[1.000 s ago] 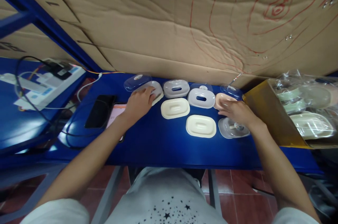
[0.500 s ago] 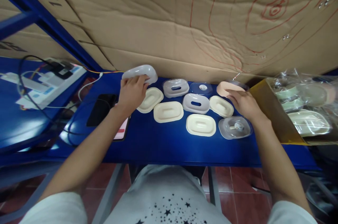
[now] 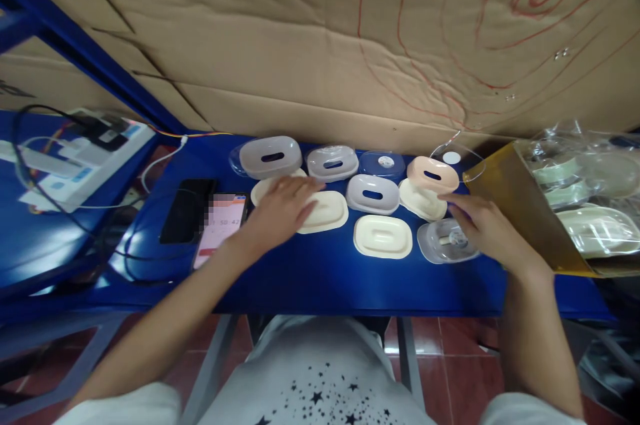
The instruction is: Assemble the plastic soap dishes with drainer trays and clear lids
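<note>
My left hand (image 3: 287,206), fingers stretched out, is above two cream oval plates and partly hides both, the left plate (image 3: 257,194) and the right plate (image 3: 330,211). I cannot tell whether it touches them. Behind it rests a grey oval plastic cover with a slot (image 3: 250,157). My right hand (image 3: 485,225) hovers with fingers apart, beside a peach slotted cover (image 3: 423,168) and a clear oval container (image 3: 435,248) with a sticker. Nothing shows in it. A cream plate (image 3: 417,203) lies just left of its fingertips.
More slotted covers (image 3: 360,201), a clear lid (image 3: 369,161) and a cream plate (image 3: 383,248) lie mid-table. An open carton (image 3: 515,211) of bagged parts stands right. Phones (image 3: 227,215), cables and a power strip (image 3: 55,195) are left; a cardboard wall (image 3: 280,31) rises behind.
My left hand has let go of the grey cover, now lying at the back, and moved right and nearer over the plates. My right hand has released the peach cover and drawn back.
</note>
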`<state>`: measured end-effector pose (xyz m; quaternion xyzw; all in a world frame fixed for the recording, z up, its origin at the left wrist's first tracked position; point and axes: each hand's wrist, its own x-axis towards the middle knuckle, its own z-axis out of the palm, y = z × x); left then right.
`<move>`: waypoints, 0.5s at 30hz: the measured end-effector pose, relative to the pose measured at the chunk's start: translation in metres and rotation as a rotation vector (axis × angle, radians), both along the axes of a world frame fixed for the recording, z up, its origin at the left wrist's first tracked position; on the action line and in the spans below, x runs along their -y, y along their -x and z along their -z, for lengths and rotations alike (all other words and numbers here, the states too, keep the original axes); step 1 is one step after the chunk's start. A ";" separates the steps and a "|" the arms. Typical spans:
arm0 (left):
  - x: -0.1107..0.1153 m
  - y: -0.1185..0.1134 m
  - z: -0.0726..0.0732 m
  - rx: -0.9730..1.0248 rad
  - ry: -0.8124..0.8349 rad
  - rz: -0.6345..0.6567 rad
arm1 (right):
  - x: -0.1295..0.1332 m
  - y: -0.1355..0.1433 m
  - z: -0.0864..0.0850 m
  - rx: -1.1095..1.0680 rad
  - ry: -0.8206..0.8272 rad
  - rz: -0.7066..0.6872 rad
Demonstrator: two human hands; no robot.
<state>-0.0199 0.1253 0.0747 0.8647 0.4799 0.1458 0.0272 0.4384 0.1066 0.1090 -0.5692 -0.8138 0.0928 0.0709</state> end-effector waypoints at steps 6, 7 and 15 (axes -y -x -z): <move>0.054 -0.055 0.017 -0.057 0.035 0.220 | 0.066 -0.036 0.026 0.136 0.116 -0.013; 0.059 -0.063 0.018 -0.053 0.040 0.240 | 0.068 -0.035 0.027 0.144 0.104 0.006; 0.089 -0.154 0.021 -0.005 -0.022 0.367 | 0.028 -0.015 0.016 -0.027 0.110 0.003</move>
